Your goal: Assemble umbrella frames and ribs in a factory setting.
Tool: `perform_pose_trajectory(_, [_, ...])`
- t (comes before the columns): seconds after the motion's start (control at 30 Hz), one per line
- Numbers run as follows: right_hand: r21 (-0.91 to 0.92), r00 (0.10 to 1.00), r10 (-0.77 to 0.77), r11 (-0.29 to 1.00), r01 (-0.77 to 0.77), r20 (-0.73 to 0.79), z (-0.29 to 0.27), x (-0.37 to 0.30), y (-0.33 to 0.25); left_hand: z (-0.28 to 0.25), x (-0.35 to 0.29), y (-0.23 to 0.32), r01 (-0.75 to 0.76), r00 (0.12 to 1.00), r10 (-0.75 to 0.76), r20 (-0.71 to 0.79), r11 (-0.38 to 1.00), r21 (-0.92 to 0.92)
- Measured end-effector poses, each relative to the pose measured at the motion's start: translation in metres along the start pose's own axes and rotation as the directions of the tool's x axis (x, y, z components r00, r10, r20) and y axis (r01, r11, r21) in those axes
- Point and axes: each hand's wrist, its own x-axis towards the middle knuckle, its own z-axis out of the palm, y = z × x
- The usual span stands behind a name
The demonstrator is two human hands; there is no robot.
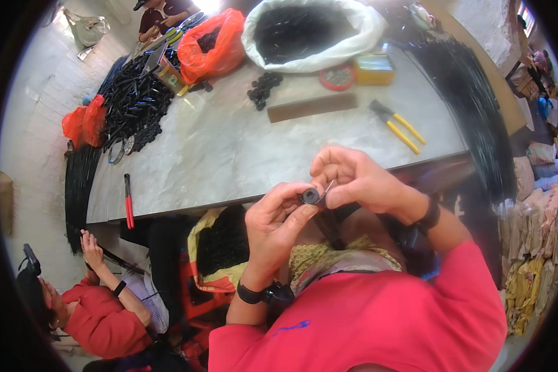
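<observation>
My left hand (271, 228) pinches a small black ring-shaped part (310, 196) with a round hole, just off the near edge of the table. Close against it, my right hand (363, 183) has thumb and fingers closed on a thin, pale, wire-like piece (329, 186) that meets the part's right side. Exactly how the two pieces join is too small to tell. Beyond my hands lie pliers with yellow handles (402, 129) and a flat brown bar (312, 108).
The grey table (217, 149) carries a white sack of black pieces (378, 28), a red bag (229, 53), a yellow box (374, 75) and a heap of black parts (136, 105). Red-handled pliers (129, 201) overhang its near edge. A co-worker in red (105, 316) sits left; another person (161, 18) is behind the table.
</observation>
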Motion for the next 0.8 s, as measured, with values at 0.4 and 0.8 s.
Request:
perform_pose_trajectory(0.4, [-0.121,0.969,-0.243,0.964,0.236,-0.048,0.016,0.0,0.047,-0.009,-0.016,-0.003,-0.111,0.977,0.129,-0.171,0.987,0.114])
perform_pose_trajectory(0.8, [-0.151,0.959,-0.261,0.958,0.243,-0.112,0.023,0.007,0.051,-0.029,-0.007,-0.006,-0.092,0.994,0.096,-0.06,0.993,0.071])
